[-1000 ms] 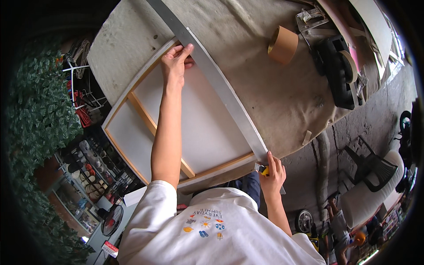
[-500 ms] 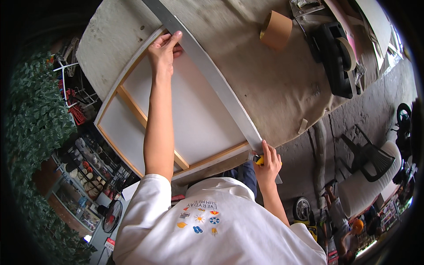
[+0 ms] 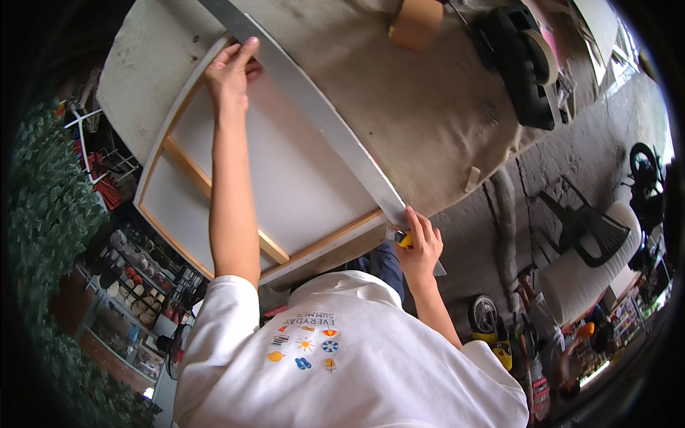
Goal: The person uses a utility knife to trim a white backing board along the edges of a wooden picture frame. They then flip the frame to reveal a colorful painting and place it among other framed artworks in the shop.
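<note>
Scene's sliding toward the upper left, but you're keeping left hand (image 3: 230, 80) pinching metal straightedge (image 3: 369, 178), right hand (image 3: 422, 250) gripping yellow utility knife (image 3: 406, 240), so alignment's holding.

The straightedge (image 3: 314, 110) is smooth grey metal with a dull sheen; the utility knife (image 3: 405, 240) looks like yellow plastic. The frame (image 3: 335, 237) and its crossbar (image 3: 187, 165) show pale, matt wood, the panel (image 3: 314, 185) smooth, matt white. The table cover (image 3: 421, 107) is wrinkled, stained beige cloth; toward its right edge, the tape dispenser (image 3: 508, 71) looks like black plastic.
</note>
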`<state>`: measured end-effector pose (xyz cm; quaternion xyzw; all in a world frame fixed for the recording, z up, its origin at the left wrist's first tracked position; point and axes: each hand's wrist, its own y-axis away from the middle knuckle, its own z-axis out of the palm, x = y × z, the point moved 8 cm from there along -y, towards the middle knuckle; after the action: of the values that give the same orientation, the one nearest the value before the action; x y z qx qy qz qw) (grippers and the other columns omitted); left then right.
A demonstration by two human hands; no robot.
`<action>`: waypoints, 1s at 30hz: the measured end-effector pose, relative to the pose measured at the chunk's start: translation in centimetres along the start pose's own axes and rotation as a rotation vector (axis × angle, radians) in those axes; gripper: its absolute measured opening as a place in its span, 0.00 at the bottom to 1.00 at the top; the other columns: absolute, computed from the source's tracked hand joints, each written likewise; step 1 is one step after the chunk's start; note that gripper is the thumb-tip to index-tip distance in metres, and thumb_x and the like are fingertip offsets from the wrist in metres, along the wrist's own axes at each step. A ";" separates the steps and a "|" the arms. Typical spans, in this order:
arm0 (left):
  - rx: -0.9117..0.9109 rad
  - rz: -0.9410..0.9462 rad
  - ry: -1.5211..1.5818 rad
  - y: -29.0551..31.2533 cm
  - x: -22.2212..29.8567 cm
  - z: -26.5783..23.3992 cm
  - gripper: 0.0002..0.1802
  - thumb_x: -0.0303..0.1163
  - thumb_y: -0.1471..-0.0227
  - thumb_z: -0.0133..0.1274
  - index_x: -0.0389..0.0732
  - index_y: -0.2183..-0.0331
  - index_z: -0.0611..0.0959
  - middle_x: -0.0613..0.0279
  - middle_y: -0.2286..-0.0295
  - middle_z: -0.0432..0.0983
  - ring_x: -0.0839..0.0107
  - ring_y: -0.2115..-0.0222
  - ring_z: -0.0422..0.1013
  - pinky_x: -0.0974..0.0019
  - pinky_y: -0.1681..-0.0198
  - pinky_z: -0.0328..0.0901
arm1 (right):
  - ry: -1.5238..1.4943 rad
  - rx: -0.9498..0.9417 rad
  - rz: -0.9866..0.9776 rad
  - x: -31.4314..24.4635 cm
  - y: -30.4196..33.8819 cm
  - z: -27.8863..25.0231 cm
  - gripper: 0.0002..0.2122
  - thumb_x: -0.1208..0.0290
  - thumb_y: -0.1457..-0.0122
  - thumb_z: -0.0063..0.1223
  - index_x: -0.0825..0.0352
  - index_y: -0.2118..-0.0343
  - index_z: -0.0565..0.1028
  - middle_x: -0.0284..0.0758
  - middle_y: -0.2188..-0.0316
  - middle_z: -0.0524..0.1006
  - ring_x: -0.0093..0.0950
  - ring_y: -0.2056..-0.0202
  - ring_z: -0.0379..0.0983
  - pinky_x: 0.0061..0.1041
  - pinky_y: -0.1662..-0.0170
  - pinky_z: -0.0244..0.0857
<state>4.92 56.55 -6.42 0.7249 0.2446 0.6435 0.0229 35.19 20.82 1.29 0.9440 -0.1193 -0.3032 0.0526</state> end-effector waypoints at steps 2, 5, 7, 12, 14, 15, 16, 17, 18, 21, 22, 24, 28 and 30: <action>0.009 0.017 0.045 -0.1 0.3 0.0 0.16 0.35 0.56 0.72 0.37 0.67 0.85 0.65 0.77 0.79 0.77 0.82 0.72 0.75 0.79 0.70 | 0.030 0.025 -0.006 0.1 0.2 0.3 0.35 0.78 0.64 0.69 0.62 0.45 0.74 0.35 0.58 0.79 0.31 0.63 0.76 0.28 0.66 0.62; 0.000 0.024 0.035 0.7 1.3 0.5 0.16 0.34 0.56 0.71 0.36 0.68 0.84 0.64 0.77 0.79 0.76 0.82 0.73 0.74 0.79 0.70 | 0.039 0.037 0.001 0.1 0.4 0.5 0.35 0.78 0.63 0.69 0.63 0.45 0.74 0.35 0.58 0.79 0.32 0.63 0.77 0.29 0.66 0.62; 0.013 0.007 0.025 1.0 1.3 0.7 0.16 0.34 0.56 0.71 0.35 0.68 0.84 0.64 0.77 0.79 0.76 0.82 0.73 0.73 0.79 0.70 | 0.041 0.035 0.019 0.2 0.5 0.5 0.33 0.77 0.63 0.70 0.63 0.47 0.75 0.36 0.59 0.79 0.34 0.63 0.77 0.31 0.65 0.64; 0.016 0.000 0.010 0.8 1.5 0.4 0.17 0.35 0.56 0.71 0.34 0.67 0.84 0.63 0.76 0.79 0.75 0.81 0.73 0.73 0.78 0.69 | 0.023 0.010 0.027 0.1 0.4 0.5 0.39 0.79 0.72 0.70 0.63 0.46 0.74 0.36 0.58 0.79 0.35 0.62 0.76 0.32 0.64 0.64; 0.014 0.011 0.016 0.9 1.6 0.5 0.17 0.35 0.55 0.71 0.34 0.67 0.84 0.63 0.76 0.79 0.75 0.81 0.73 0.73 0.78 0.69 | 0.028 0.005 0.031 0.2 0.4 0.5 0.41 0.79 0.74 0.70 0.63 0.46 0.74 0.37 0.57 0.79 0.35 0.61 0.76 0.32 0.63 0.64; 0.017 0.008 0.012 0.9 1.5 0.5 0.17 0.35 0.55 0.71 0.34 0.67 0.84 0.63 0.76 0.79 0.75 0.81 0.73 0.73 0.78 0.69 | 0.028 0.013 0.019 0.0 0.4 0.4 0.39 0.79 0.70 0.70 0.63 0.45 0.74 0.36 0.58 0.79 0.34 0.62 0.76 0.31 0.64 0.63; 0.020 0.006 0.008 0.9 1.5 0.5 0.17 0.35 0.55 0.71 0.34 0.67 0.84 0.63 0.76 0.79 0.75 0.81 0.73 0.73 0.79 0.69 | 0.028 0.021 0.006 -0.1 0.3 0.3 0.37 0.79 0.65 0.69 0.63 0.44 0.73 0.35 0.58 0.79 0.32 0.63 0.76 0.29 0.65 0.61; 0.023 0.003 0.003 0.9 1.5 0.5 0.17 0.34 0.55 0.71 0.34 0.68 0.84 0.63 0.76 0.79 0.75 0.81 0.73 0.73 0.79 0.69 | 0.028 0.028 -0.007 -0.2 0.3 0.2 0.34 0.79 0.60 0.69 0.62 0.44 0.73 0.35 0.58 0.79 0.31 0.64 0.76 0.28 0.66 0.60; 0.025 0.005 0.002 0.9 1.6 0.6 0.17 0.34 0.55 0.71 0.34 0.67 0.84 0.63 0.76 0.79 0.75 0.81 0.73 0.73 0.79 0.69 | 0.028 0.035 -0.011 -0.2 0.3 0.3 0.34 0.79 0.60 0.69 0.62 0.44 0.73 0.35 0.58 0.79 0.30 0.64 0.76 0.28 0.66 0.60; 0.022 0.008 -0.008 1.1 1.7 0.7 0.17 0.36 0.55 0.71 0.35 0.67 0.84 0.64 0.76 0.79 0.76 0.81 0.72 0.73 0.78 0.69 | 0.026 0.052 -0.018 -0.1 0.3 0.3 0.32 0.77 0.58 0.69 0.62 0.44 0.73 0.34 0.59 0.80 0.30 0.65 0.76 0.27 0.66 0.60; 0.015 0.007 -0.015 1.0 1.6 0.7 0.17 0.37 0.55 0.71 0.36 0.67 0.85 0.66 0.76 0.79 0.76 0.80 0.72 0.73 0.77 0.68 | 0.025 0.055 -0.018 -0.1 0.3 0.3 0.32 0.77 0.57 0.69 0.62 0.44 0.73 0.34 0.59 0.80 0.30 0.65 0.76 0.28 0.67 0.60; 0.005 0.007 -0.020 0.9 1.5 0.6 0.18 0.39 0.55 0.71 0.37 0.66 0.84 0.66 0.75 0.79 0.76 0.80 0.71 0.73 0.77 0.68 | 0.028 0.058 -0.017 -0.2 0.3 0.2 0.31 0.76 0.56 0.68 0.62 0.44 0.73 0.34 0.59 0.80 0.30 0.65 0.76 0.28 0.67 0.60; 0.053 0.090 -0.159 2.2 3.0 0.8 0.26 0.36 0.54 0.70 0.31 0.58 0.79 0.57 0.66 0.79 0.71 0.76 0.74 0.68 0.75 0.71 | 0.039 0.068 -0.014 -0.4 0.3 0.1 0.30 0.76 0.56 0.68 0.62 0.45 0.74 0.34 0.59 0.80 0.31 0.65 0.76 0.28 0.67 0.61; 0.057 0.294 -0.436 4.4 5.1 1.6 0.35 0.36 0.55 0.70 0.30 0.51 0.73 0.50 0.57 0.74 0.64 0.66 0.74 0.60 0.66 0.71 | 0.033 0.074 -0.004 -0.3 0.3 0.2 0.30 0.76 0.56 0.68 0.62 0.45 0.74 0.34 0.59 0.79 0.31 0.65 0.76 0.28 0.67 0.61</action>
<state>8.14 55.08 -0.43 0.8745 0.1441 0.4615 -0.0390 34.75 20.65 1.37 0.9504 -0.1275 -0.2830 0.0190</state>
